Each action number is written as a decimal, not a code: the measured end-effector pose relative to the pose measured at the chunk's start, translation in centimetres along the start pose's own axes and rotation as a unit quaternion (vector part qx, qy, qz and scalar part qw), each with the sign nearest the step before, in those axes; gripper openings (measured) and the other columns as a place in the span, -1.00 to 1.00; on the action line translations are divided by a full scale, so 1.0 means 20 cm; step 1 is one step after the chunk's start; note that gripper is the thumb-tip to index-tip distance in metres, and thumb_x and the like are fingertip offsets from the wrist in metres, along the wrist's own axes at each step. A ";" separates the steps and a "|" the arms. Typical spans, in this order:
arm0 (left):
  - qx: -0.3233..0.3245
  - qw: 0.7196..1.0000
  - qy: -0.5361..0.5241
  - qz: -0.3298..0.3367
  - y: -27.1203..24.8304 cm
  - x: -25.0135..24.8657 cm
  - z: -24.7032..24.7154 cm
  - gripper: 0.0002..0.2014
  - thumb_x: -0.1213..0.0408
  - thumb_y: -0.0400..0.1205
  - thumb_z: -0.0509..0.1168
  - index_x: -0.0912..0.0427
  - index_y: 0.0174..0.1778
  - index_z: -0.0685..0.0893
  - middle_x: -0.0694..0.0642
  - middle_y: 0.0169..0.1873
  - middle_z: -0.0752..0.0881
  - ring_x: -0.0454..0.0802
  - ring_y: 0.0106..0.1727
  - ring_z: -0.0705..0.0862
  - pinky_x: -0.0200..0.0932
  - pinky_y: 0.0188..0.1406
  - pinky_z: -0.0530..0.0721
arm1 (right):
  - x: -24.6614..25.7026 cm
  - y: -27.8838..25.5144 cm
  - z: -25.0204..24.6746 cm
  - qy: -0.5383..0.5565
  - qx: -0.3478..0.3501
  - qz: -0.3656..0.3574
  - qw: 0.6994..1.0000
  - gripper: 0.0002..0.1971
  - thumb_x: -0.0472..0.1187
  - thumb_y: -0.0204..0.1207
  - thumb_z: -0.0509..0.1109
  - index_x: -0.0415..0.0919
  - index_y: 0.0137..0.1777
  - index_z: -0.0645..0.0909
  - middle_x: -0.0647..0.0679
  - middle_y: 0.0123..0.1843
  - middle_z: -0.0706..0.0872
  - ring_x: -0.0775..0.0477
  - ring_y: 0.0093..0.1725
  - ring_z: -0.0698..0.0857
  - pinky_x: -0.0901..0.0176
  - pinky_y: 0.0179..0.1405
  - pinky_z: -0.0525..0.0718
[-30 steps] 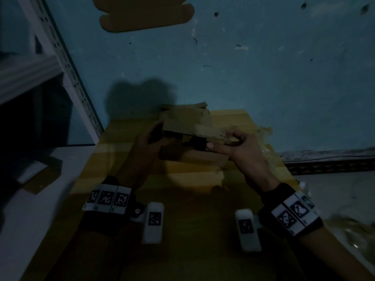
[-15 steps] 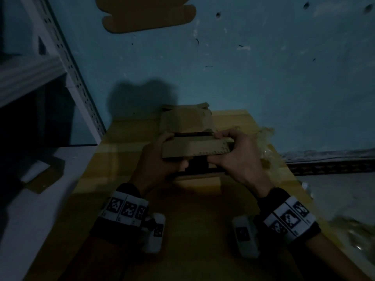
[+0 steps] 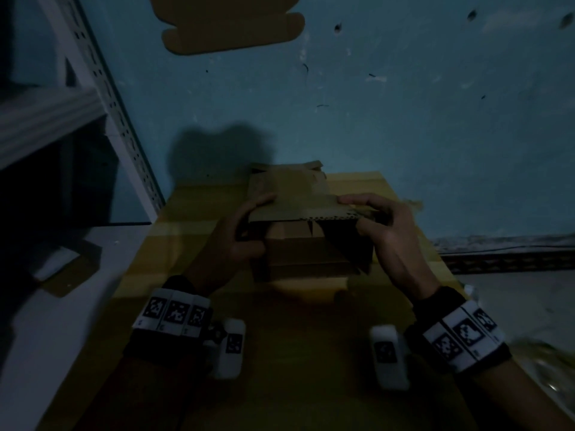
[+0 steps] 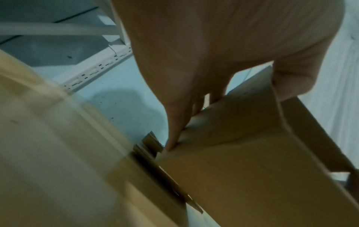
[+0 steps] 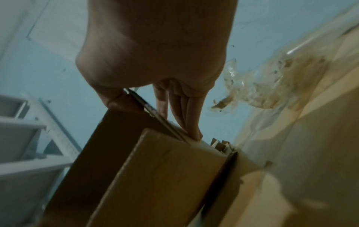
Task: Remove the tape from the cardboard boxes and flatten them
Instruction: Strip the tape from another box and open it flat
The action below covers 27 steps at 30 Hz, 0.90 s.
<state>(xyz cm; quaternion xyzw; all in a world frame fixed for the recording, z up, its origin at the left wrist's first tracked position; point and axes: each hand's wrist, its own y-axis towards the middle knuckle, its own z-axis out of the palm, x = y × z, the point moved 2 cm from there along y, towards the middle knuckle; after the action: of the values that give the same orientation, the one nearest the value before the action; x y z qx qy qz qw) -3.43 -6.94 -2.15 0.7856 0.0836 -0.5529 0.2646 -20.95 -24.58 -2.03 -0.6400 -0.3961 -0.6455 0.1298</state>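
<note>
A small brown cardboard box (image 3: 308, 256) stands open above the yellow table (image 3: 193, 231), its lid flap (image 3: 298, 208) raised. My left hand (image 3: 239, 231) grips the box's left wall, thumb inside and fingers outside (image 4: 174, 130). My right hand (image 3: 382, 222) pinches the right end of the flap, thumb under and fingers on top (image 5: 190, 124). The box (image 4: 242, 161) fills the lower right of the left wrist view, and the box (image 5: 155, 176) hangs below the hand in the right wrist view. Behind it lie flattened cardboard pieces (image 3: 286, 172).
A crumpled wad of clear tape (image 5: 272, 86) lies on the table's right edge. A white slotted shelf upright (image 3: 102, 98) stands at the left. A flat cardboard cutout (image 3: 230, 26) hangs on the blue wall. Another box (image 3: 65, 269) sits on the floor at left.
The box has turned in my hands and opened up: its inside now faces me. Both hands shifted from the flap's front edge to its two ends.
</note>
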 end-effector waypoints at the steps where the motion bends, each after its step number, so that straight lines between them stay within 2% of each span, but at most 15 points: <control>1: 0.001 1.000 -0.007 0.001 0.00 0.00 0.00 -0.20 0.17 0.26 0.32 0.08 0.53 0.43 -0.04 0.49 0.50 -0.41 0.43 0.51 -0.45 0.24 0.55 | 0.00 0.00 0.00 -0.001 -0.005 -0.001 1.000 -0.53 -0.24 0.33 0.31 -0.22 0.25 0.77 -0.08 0.10 0.84 0.05 -0.07 0.83 0.25 -0.27 0.74; 3: 0.006 1.000 -0.031 0.000 0.00 0.01 0.00 -0.24 0.34 0.33 0.28 0.02 0.54 0.42 0.06 0.53 0.50 -0.16 0.53 0.50 -0.27 0.35 0.59 | 0.00 0.00 -0.01 0.004 -0.013 -0.004 1.000 -0.54 -0.24 0.35 0.29 -0.22 0.23 0.79 0.05 -0.05 0.85 0.14 -0.21 0.80 0.28 -0.38 0.69; 5: 0.007 0.998 -0.054 0.000 -0.01 0.01 0.01 -0.29 0.42 0.42 0.22 -0.07 0.55 0.38 0.06 0.49 0.56 -0.13 0.48 0.56 -0.22 0.32 0.64 | -0.01 0.00 -0.02 0.007 -0.019 -0.003 1.000 -0.56 -0.24 0.38 0.28 -0.22 0.23 0.79 0.03 -0.09 0.85 0.15 -0.28 0.78 0.11 -0.47 0.70; 6: 0.004 0.998 -0.058 0.003 -0.01 0.00 0.02 -0.35 0.33 0.51 0.27 -0.13 0.54 0.37 0.04 0.48 0.57 -0.15 0.46 0.58 -0.21 0.34 0.64 | -0.02 0.00 -0.03 0.012 -0.024 0.000 1.000 -0.55 -0.23 0.39 0.28 -0.21 0.23 0.79 -0.05 -0.02 0.85 0.12 -0.24 0.80 0.12 -0.44 0.72; 7: 0.009 0.999 -0.052 0.006 0.00 0.00 0.02 -0.39 0.14 0.56 0.37 -0.20 0.54 0.37 0.03 0.51 0.55 -0.14 0.46 0.58 -0.16 0.37 0.64 | -0.03 0.01 -0.03 0.020 -0.031 0.002 0.999 -0.55 -0.22 0.39 0.28 -0.21 0.24 0.79 -0.11 0.05 0.84 0.09 -0.16 0.82 0.17 -0.38 0.73; 9: 0.030 0.999 -0.024 -0.003 -0.01 -0.01 0.02 -0.14 -0.28 0.36 0.53 -0.32 0.56 0.31 0.03 0.55 0.50 -0.11 0.40 0.62 -0.18 0.28 0.68 | -0.04 0.03 -0.05 0.051 -0.047 0.012 0.998 -0.55 -0.22 0.38 0.28 -0.23 0.24 0.79 -0.17 0.12 0.84 0.00 -0.01 0.84 0.20 -0.24 0.78; 10: 0.041 0.999 -0.013 -0.007 -0.01 -0.01 0.02 0.01 -0.35 0.22 0.57 -0.33 0.58 0.27 0.00 0.56 0.49 -0.15 0.39 0.63 -0.24 0.23 0.68 | -0.04 0.03 -0.06 0.067 -0.053 0.019 0.996 -0.55 -0.21 0.39 0.28 -0.24 0.24 0.79 -0.20 0.13 0.84 -0.07 0.04 0.85 0.15 -0.19 0.81; 12: 0.059 0.998 0.017 -0.001 0.00 -0.02 0.01 0.29 -0.26 0.03 0.69 -0.19 0.68 0.18 -0.09 0.57 0.46 -0.25 0.48 0.53 -0.31 0.31 0.61 | -0.06 0.05 -0.08 0.091 -0.062 0.035 0.993 -0.56 -0.19 0.41 0.28 -0.28 0.22 0.79 -0.23 0.13 0.84 -0.17 0.09 0.84 -0.01 -0.13 0.84; 14: 0.063 0.997 0.052 -0.011 0.01 -0.01 0.00 0.41 -0.07 -0.07 0.75 -0.06 0.72 0.16 -0.12 0.55 0.48 -0.24 0.53 0.48 -0.16 0.44 0.58 | -0.06 0.05 -0.08 0.108 -0.062 0.042 0.991 -0.59 -0.18 0.43 0.28 -0.32 0.17 0.79 -0.19 0.11 0.86 -0.17 0.11 0.83 0.00 -0.06 0.84; 17: 0.015 0.996 0.080 -0.019 0.02 0.01 -0.01 0.27 0.02 0.00 0.76 -0.10 0.67 0.28 -0.14 0.51 0.54 -0.15 0.53 0.51 0.12 0.45 0.61 | -0.06 0.04 -0.06 0.101 -0.037 0.039 0.993 -0.70 -0.13 0.50 0.33 -0.27 0.05 0.79 -0.01 -0.02 0.87 0.00 0.01 0.82 0.19 -0.15 0.78; 18: -0.019 0.996 0.085 -0.009 0.02 0.01 -0.01 0.19 -0.04 0.04 0.75 -0.09 0.63 0.36 -0.15 0.48 0.57 -0.16 0.50 0.54 0.09 0.41 0.63 | -0.06 0.04 -0.04 0.096 -0.026 0.038 0.994 -0.74 -0.09 0.57 0.35 -0.22 0.03 0.79 0.00 -0.03 0.87 -0.03 -0.01 0.81 0.16 -0.18 0.75; 20: -0.104 0.992 0.077 0.004 0.02 -0.01 -0.01 0.00 -0.19 0.08 0.70 -0.09 0.47 0.52 -0.23 0.34 0.66 -0.23 0.37 0.63 -0.07 0.26 0.70 | -0.05 0.03 -0.03 0.100 -0.005 0.042 0.994 -0.65 0.05 0.67 0.30 -0.17 0.13 0.79 -0.11 0.08 0.87 -0.20 0.07 0.80 0.02 -0.09 0.74; 22: -0.176 0.984 0.007 0.006 0.02 -0.04 -0.02 -0.28 -0.13 0.13 0.67 -0.13 0.22 0.64 -0.31 0.07 0.78 -0.32 0.13 0.74 -0.28 -0.01 0.74 | -0.03 0.03 -0.01 0.116 0.004 0.048 0.992 -0.52 0.14 0.66 0.25 -0.22 0.30 0.73 -0.18 0.20 0.84 -0.25 0.20 0.80 -0.06 0.13 0.77; 25: -0.221 0.968 -0.120 -0.003 0.04 -0.07 -0.03 -0.57 0.10 0.26 0.59 -0.07 0.05 0.69 -0.27 -0.15 0.84 -0.25 -0.06 0.81 -0.34 -0.19 0.74 | -0.01 0.02 0.01 0.066 0.028 0.028 0.997 -0.48 0.17 0.58 0.36 -0.07 0.45 0.65 0.00 0.36 0.79 -0.02 0.34 0.76 -0.05 0.36 0.68; 27: -0.233 0.955 -0.178 -0.047 0.05 -0.06 -0.03 -0.63 0.05 0.33 0.47 0.01 0.05 0.73 -0.15 -0.13 0.86 -0.16 -0.04 0.83 -0.29 -0.20 0.76 | -0.02 0.01 0.03 0.033 0.069 0.032 0.997 -0.34 0.13 0.45 0.53 0.10 0.57 0.53 0.09 0.49 0.69 0.12 0.42 0.69 0.11 0.36 0.65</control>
<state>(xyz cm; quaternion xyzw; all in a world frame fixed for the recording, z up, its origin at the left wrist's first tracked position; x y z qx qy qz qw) -2.95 -7.22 -0.60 0.5861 0.1982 -0.6609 0.4248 -20.32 -24.48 -2.30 -0.6200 -0.4144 -0.6330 0.2077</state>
